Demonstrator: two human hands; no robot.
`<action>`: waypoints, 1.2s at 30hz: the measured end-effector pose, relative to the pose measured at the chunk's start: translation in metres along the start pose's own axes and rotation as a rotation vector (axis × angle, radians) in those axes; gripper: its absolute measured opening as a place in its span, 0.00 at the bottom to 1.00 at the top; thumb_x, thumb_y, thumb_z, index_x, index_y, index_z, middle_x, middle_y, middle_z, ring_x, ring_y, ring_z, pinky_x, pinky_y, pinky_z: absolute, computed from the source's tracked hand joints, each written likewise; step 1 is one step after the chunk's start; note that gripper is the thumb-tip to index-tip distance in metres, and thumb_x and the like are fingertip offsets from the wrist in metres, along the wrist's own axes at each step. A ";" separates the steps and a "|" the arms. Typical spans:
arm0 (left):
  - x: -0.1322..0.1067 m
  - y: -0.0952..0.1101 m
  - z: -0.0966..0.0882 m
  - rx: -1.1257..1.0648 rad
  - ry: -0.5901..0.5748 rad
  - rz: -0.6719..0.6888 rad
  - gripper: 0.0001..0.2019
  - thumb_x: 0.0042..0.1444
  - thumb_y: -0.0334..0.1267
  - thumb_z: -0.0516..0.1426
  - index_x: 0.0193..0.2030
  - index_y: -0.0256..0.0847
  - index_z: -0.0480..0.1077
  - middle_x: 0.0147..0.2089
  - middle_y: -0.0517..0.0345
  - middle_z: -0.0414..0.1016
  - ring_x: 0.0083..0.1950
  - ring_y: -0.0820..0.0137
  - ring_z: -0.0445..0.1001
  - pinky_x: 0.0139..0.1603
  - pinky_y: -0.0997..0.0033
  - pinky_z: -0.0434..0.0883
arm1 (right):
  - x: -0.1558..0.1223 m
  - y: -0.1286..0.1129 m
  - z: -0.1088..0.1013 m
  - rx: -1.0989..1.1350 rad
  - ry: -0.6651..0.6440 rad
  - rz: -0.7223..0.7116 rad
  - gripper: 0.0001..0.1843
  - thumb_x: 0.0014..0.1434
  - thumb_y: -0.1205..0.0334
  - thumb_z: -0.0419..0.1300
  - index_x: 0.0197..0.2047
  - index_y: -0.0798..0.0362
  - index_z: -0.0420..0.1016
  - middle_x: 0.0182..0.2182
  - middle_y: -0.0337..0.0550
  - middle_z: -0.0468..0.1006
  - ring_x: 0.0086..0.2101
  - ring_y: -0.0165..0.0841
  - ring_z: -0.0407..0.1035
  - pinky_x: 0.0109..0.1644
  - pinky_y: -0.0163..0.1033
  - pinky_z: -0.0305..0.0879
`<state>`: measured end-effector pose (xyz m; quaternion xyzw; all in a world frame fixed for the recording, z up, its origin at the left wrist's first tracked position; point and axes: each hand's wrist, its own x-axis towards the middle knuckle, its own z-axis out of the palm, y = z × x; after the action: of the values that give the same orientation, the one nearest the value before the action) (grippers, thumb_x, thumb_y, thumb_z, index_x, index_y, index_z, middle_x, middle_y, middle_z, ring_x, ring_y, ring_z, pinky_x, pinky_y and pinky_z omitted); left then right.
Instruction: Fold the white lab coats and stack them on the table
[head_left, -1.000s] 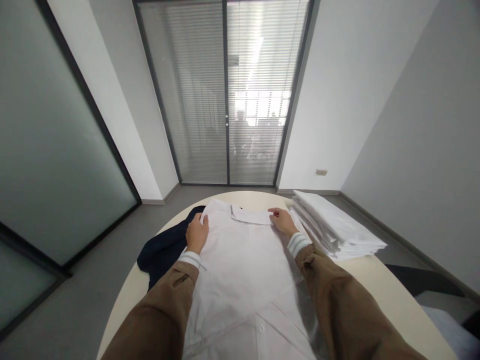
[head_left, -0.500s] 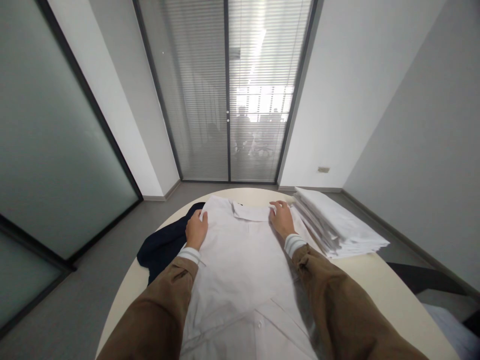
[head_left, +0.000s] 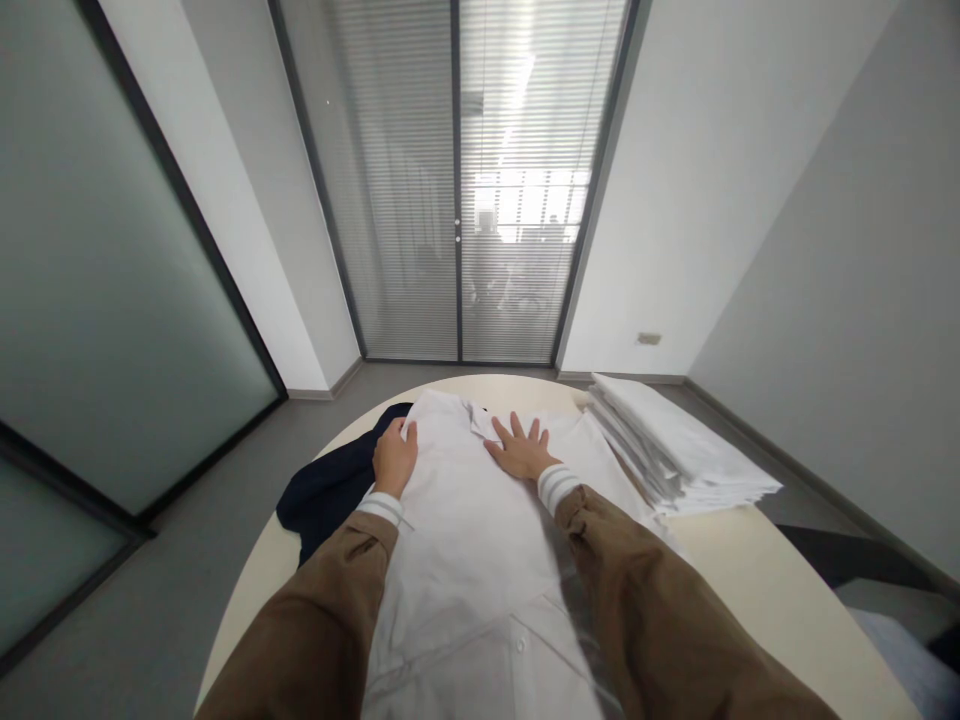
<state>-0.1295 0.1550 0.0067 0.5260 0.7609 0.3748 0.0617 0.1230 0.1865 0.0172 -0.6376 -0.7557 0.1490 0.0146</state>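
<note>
A white shirt (head_left: 472, 530) lies spread on the cream round table (head_left: 750, 590), its collar toward the far edge and a button showing near me. My left hand (head_left: 394, 457) is closed on the shirt's left edge near the shoulder, thumb on top and fingers curled at the side. Flat on the cloth just below the collar rests my right hand (head_left: 521, 450), fingers spread, covering part of the collar. Dark navy cloth (head_left: 330, 495) lies to the left, partly behind my left hand and forearm.
A stack of folded white cloth (head_left: 682, 450) sits at the table's right edge, close to the shirt. Beyond the table stands a glass partition with blinds (head_left: 457, 200). A pale item (head_left: 900, 650) is low at the right, below table level.
My right hand has left the collar's right end, moved left and slightly toward me, and spread flat on the shirt. My left hand has stayed at the shirt's left edge.
</note>
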 end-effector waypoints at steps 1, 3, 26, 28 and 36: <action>0.000 0.000 0.000 -0.002 0.003 0.003 0.16 0.67 0.47 0.50 0.52 0.44 0.73 0.50 0.46 0.80 0.49 0.55 0.78 0.46 0.62 0.70 | -0.001 -0.004 -0.001 0.000 0.014 0.001 0.40 0.66 0.32 0.36 0.76 0.37 0.38 0.76 0.43 0.32 0.70 0.66 0.28 0.67 0.73 0.29; 0.000 -0.001 0.000 -0.007 0.006 0.007 0.16 0.67 0.46 0.50 0.53 0.44 0.73 0.49 0.45 0.80 0.49 0.55 0.78 0.46 0.63 0.70 | -0.004 -0.014 -0.001 0.001 0.079 -0.034 0.39 0.68 0.36 0.38 0.76 0.39 0.36 0.76 0.44 0.32 0.70 0.64 0.29 0.67 0.73 0.32; -0.009 0.013 -0.014 0.105 -0.043 -0.008 0.16 0.67 0.45 0.50 0.56 0.46 0.71 0.50 0.46 0.80 0.50 0.54 0.78 0.46 0.61 0.70 | -0.024 -0.026 0.005 0.084 0.026 -0.140 0.50 0.61 0.24 0.37 0.77 0.43 0.38 0.76 0.43 0.34 0.70 0.64 0.22 0.67 0.74 0.23; -0.011 0.014 -0.015 0.112 -0.050 -0.007 0.16 0.66 0.46 0.50 0.56 0.46 0.70 0.50 0.45 0.80 0.50 0.53 0.78 0.46 0.60 0.71 | -0.028 -0.020 0.009 0.066 0.030 -0.107 0.49 0.60 0.23 0.37 0.76 0.40 0.41 0.76 0.41 0.34 0.70 0.65 0.23 0.66 0.75 0.23; -0.008 0.023 -0.028 0.252 -0.174 -0.014 0.23 0.62 0.54 0.52 0.57 0.42 0.67 0.51 0.39 0.79 0.51 0.45 0.78 0.47 0.52 0.72 | -0.031 -0.012 0.020 0.034 0.126 -0.091 0.45 0.62 0.25 0.38 0.76 0.37 0.44 0.76 0.41 0.36 0.70 0.65 0.25 0.67 0.73 0.24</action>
<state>-0.1218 0.1381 0.0387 0.5547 0.7974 0.2289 0.0636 0.1129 0.1509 0.0062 -0.6101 -0.7790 0.1208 0.0796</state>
